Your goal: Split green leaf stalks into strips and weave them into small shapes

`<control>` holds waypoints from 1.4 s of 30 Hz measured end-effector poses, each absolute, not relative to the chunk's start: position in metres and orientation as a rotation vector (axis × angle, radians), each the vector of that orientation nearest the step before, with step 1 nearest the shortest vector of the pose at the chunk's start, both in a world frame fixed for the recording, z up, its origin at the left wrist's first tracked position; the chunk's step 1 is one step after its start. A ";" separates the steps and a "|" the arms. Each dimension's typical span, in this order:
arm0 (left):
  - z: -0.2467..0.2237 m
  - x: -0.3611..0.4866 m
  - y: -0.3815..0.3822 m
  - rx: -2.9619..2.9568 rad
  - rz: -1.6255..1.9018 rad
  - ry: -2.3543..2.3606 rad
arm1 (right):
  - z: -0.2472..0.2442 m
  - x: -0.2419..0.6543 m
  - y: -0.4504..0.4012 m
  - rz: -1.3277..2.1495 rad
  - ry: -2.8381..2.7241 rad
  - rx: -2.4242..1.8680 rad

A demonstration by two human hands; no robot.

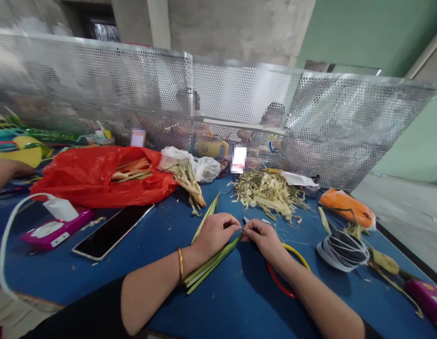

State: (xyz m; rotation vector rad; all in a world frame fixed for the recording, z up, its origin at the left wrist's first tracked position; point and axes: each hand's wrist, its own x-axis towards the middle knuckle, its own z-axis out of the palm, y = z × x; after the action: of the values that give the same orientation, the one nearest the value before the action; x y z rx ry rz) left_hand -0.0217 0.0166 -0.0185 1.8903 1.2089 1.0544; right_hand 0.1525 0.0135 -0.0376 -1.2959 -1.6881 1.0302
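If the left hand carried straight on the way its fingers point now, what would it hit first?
Most likely the right hand: its fingertips lie just ahead of those of the left hand. Any gap between them is hard to judge from this single view.

Soft, moderate light; faint shadows beside both hands on the blue desk (162,263). Beyond it, the mesh screen (239,94) looks blurred, stretched sideways.

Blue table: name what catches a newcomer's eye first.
Probably the bright red bag at the left, open on dried strips. Then the left hand and right hand, meeting at the tip of green leaves in the middle, and the pale heap of shreds beyond them.
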 end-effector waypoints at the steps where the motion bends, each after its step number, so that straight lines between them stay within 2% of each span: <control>1: -0.019 -0.022 0.018 1.866 1.045 1.220 | -0.037 0.152 0.013 1.039 -1.676 -1.296; 9: -0.025 -0.030 0.030 1.997 0.899 1.672 | -0.016 0.156 0.011 0.966 -1.666 -1.228; 12: -0.022 -0.031 0.029 2.024 0.869 1.691 | -0.008 0.155 0.007 0.994 -1.718 -1.095; 18: -0.022 -0.028 0.029 1.865 0.850 1.554 | -0.005 0.148 -0.005 1.423 -1.639 -0.903; 26: -0.019 -0.021 0.024 0.967 0.961 0.894 | -0.012 0.147 -0.001 1.434 -1.522 -0.965; 30: -0.020 -0.019 0.021 1.131 0.913 0.808 | -0.012 0.146 -0.001 1.421 -1.527 -0.954; 36: -0.018 -0.024 0.021 1.850 0.948 1.107 | -0.008 0.142 -0.004 1.337 -1.618 -1.002; 42: -0.018 -0.027 0.020 2.146 0.862 1.186 | -0.007 0.143 -0.003 1.291 -1.651 -1.081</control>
State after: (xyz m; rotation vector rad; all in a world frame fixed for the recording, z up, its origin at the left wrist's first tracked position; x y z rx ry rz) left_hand -0.0275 0.0197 -0.0180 2.1458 1.1861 0.8615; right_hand 0.1429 -0.0029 -0.0073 -1.0807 -1.6511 1.2912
